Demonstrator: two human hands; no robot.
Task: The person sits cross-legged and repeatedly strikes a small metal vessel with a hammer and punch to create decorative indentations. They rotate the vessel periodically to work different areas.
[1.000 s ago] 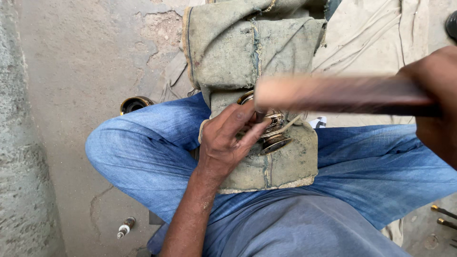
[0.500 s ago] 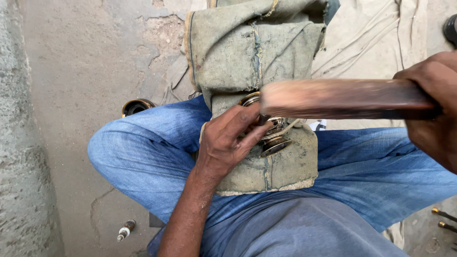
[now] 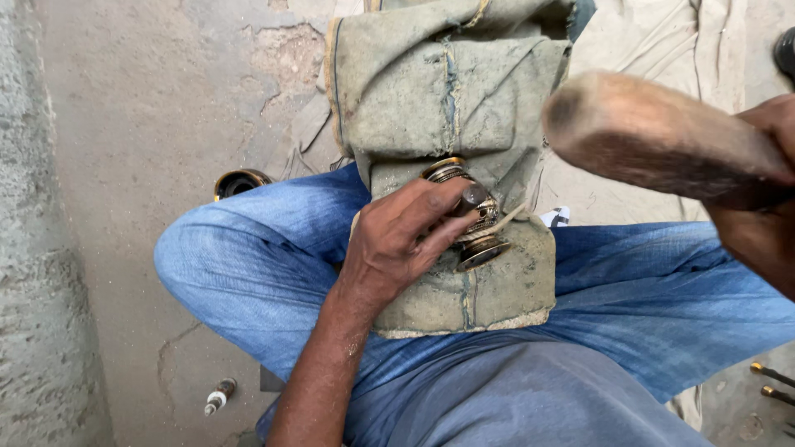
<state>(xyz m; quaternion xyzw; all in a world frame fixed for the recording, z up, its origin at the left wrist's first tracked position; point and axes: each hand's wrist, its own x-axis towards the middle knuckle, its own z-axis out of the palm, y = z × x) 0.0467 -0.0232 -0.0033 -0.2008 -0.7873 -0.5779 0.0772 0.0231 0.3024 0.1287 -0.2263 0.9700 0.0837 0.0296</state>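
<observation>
wooden mallet [image 3: 662, 136] now swung up and nearer the lens than a moment ago, clenched in right hand [image 3: 766, 199]; left hand [image 3: 406, 236] unmoved, pinching small brass fitting [image 3: 472, 219] against folded cloth pad [image 3: 451, 99] across the lap; looks mid-strike.

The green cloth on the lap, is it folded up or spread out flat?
Folded. The green cloth lies doubled in thick layers with stitched hems showing, padding the brass piece that the left hand steadies on it.
</observation>
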